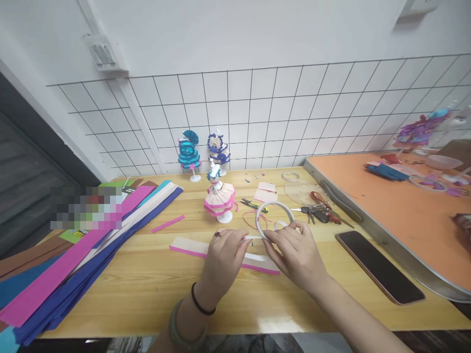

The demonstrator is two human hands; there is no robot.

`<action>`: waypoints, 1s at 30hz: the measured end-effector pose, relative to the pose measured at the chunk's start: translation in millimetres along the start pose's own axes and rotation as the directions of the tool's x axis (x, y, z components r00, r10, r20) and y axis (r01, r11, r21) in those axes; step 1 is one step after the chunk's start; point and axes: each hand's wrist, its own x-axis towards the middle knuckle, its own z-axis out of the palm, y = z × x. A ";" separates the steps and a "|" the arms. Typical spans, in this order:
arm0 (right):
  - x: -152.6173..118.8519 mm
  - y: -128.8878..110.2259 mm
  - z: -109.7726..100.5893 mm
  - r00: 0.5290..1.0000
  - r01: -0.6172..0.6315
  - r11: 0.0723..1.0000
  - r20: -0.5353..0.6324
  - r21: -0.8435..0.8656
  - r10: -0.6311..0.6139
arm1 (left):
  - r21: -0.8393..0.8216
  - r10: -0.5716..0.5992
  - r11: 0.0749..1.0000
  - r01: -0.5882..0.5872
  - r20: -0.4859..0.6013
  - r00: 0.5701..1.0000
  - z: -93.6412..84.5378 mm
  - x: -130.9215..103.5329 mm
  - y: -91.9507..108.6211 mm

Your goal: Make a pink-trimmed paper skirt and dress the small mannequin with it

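My right hand [296, 252] grips a roll of white tape [258, 215], which stands upright above the table. A short length of tape stretches from the roll to my left hand [225, 257], whose thumb and finger pinch its end. Beneath both hands lies a cream paper strip with a pink edge [186, 246], partly hidden by my left hand. Just behind, a small dress form [220, 198] wears a cream paper skirt trimmed in pink and stands on a white round base.
Folded coloured paper strips [121, 211] lie at the left. A teal dress form [189, 154] and a blue one [220, 149] stand by the wall. Yellow-handled snips [257, 205], keys [312, 214], red-handled scissors [321, 198] and a phone [380, 267] lie rightward, beside an orange-topped board [390, 211].
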 end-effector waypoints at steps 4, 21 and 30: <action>0.0 0.7 -0.2 1.000 0.009 1.000 0.010 0.013 -0.009 | 0.042 0.043 0.998 -0.048 0.126 0.991 -7.3 5.6 0.7; 19.2 11.0 7.6 0.999 -0.051 0.975 0.013 0.215 0.049 | -0.161 -0.492 0.808 0.567 0.343 0.800 -31.4 25.4 -13.0; 50.4 29.7 20.3 0.978 -0.178 0.957 0.148 0.229 0.146 | -0.257 -0.548 0.728 0.636 0.341 0.764 -39.5 46.3 -40.5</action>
